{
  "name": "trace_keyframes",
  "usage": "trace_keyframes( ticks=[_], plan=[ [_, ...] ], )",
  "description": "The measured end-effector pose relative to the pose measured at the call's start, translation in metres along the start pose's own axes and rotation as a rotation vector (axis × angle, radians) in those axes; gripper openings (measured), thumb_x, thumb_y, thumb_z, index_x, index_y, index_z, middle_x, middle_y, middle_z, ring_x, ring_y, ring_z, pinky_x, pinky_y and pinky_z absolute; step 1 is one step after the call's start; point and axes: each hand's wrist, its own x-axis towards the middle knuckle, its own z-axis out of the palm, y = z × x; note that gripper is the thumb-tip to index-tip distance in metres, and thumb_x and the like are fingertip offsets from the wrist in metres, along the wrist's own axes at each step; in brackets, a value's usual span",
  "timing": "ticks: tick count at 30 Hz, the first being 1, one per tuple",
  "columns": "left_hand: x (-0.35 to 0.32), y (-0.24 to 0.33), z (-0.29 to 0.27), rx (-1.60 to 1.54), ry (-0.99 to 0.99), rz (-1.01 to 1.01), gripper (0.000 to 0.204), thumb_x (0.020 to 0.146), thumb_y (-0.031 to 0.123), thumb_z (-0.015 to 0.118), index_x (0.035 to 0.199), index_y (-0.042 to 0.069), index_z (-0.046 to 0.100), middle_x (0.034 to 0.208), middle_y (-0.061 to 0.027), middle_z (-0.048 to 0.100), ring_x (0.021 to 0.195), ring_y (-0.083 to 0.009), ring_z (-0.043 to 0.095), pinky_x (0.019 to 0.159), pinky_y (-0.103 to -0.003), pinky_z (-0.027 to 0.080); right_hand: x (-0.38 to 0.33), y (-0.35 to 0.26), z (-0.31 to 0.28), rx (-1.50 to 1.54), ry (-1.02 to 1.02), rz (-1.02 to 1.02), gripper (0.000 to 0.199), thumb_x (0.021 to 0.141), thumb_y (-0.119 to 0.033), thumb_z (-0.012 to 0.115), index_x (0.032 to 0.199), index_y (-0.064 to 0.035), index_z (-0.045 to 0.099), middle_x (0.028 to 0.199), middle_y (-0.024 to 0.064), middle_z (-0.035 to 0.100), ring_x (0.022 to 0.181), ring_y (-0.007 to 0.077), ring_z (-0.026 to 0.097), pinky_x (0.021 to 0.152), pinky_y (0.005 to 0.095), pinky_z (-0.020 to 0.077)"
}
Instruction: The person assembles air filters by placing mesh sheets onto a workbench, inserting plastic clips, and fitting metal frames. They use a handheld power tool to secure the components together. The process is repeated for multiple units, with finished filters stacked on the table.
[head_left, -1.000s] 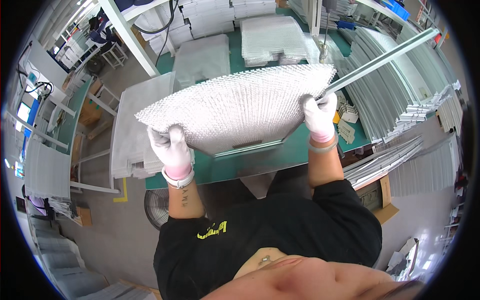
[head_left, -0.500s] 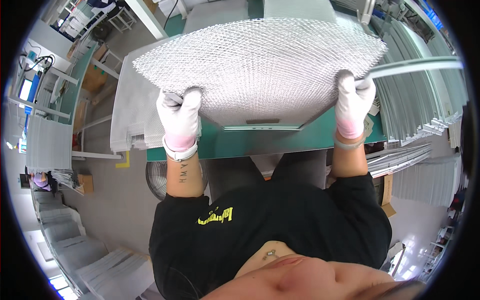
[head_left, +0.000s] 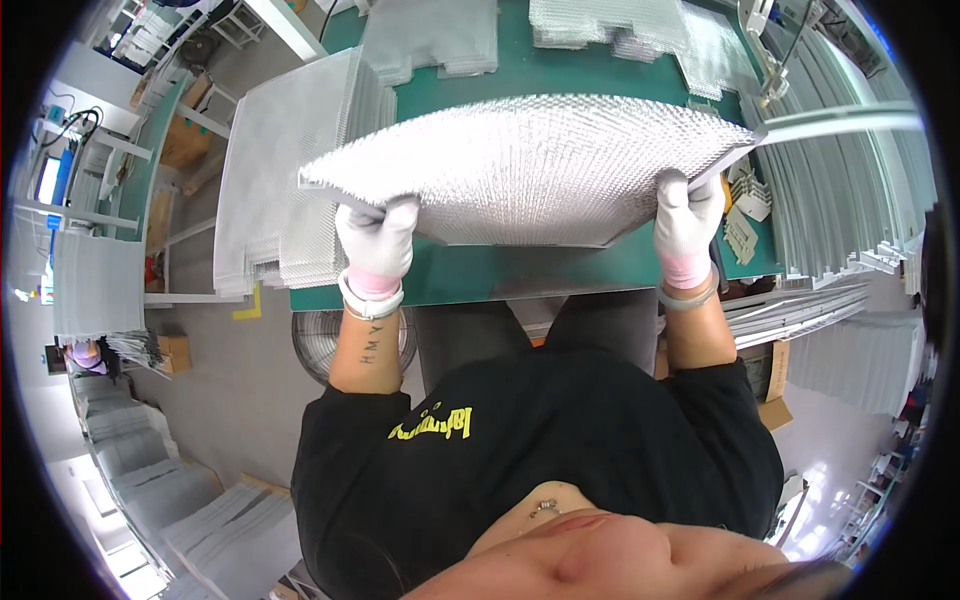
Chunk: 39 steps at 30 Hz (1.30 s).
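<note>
Between my hands I hold a silvery metal mesh panel with a thin pale frame, tilted over the green worktable. At its left edge my left hand, in a white glove with a pink cuff, is closed on the frame, thumb on the mesh side. My right hand, gloved the same way, grips the right edge. The fingers behind the panel are hidden. The panel's lower edge is close to the tabletop; whether it touches cannot be told.
Stacked mesh sheets lie at the left. More sheets and another mesh stack are at the far side. Small beige parts sit right of my right hand. Long pale frames stand along the right. A floor fan is below the table.
The panel's top edge has come down and toward me, tilting differently, uncovering the tabletop and stacks behind it. Both hands have shifted slightly inward, still gripping the frame.
</note>
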Motion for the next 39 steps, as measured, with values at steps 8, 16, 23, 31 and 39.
trace_keyframes(
  ticks=[8,16,23,31,39],
  plan=[
    [0.008,0.046,0.001,0.234,-0.087,-0.054,0.026,0.085,0.007,0.076,0.106,-0.002,0.067,0.1,-0.0072,0.067,0.088,-0.0127,0.063,0.078,-0.029,0.051,0.022,-0.039,0.004,-0.085,-0.056,0.02,0.035,0.091,-0.003,0.064,0.125,0.0031,0.057,0.105,0.0061,0.067,0.093,0.0097,0.061,0.085,0.0251,0.0478],
    [0.009,0.067,0.042,0.182,-0.162,0.387,0.03,0.096,0.03,0.066,0.086,0.003,0.059,0.07,-0.0053,0.054,0.063,-0.0202,0.055,0.056,-0.033,0.043,0.03,-0.057,0.007,0.072,-0.244,-0.305,0.016,0.096,-0.012,0.061,0.105,0.0008,0.058,0.087,0.0194,0.069,0.078,0.0267,0.068,0.071,0.0362,0.0569],
    [-0.002,0.061,0.029,-0.452,-1.172,0.249,0.05,0.094,0.049,0.063,0.101,0.0,0.072,0.098,-0.0125,0.067,0.086,-0.0235,0.063,0.071,-0.039,0.051,-0.013,-0.068,-0.036,0.115,-0.662,-0.619,0.016,0.097,-0.018,0.051,0.085,-0.0066,0.047,0.072,0.0105,0.061,0.062,0.0191,0.06,0.051,0.0299,0.0461],
    [-0.039,-0.041,0.014,0.643,-1.368,-0.465,0.092,0.096,0.065,0.047,0.152,-0.006,0.029,0.16,-0.0263,0.022,0.151,-0.0395,0.016,0.124,-0.047,0.013,-0.077,-0.075,-0.051,0.101,-0.668,-0.586,0.029,0.09,-0.025,0.059,0.102,0.0004,0.051,0.092,0.0238,0.065,0.072,0.0309,0.062,0.059,0.0437,0.0509],
    [-0.012,-0.068,0.045,0.714,-1.639,-0.383,0.09,0.099,0.066,0.034,0.154,-0.005,0.023,0.162,-0.0242,0.019,0.153,-0.0359,0.008,0.125,-0.045,0.009,-0.085,-0.069,-0.051,0.041,-0.559,-0.599,0.02,0.074,-0.01,0.064,0.077,-0.0056,0.045,0.085,0.0175,0.069,0.066,0.0231,0.064,0.056,0.0344,0.0496]
  ],
)
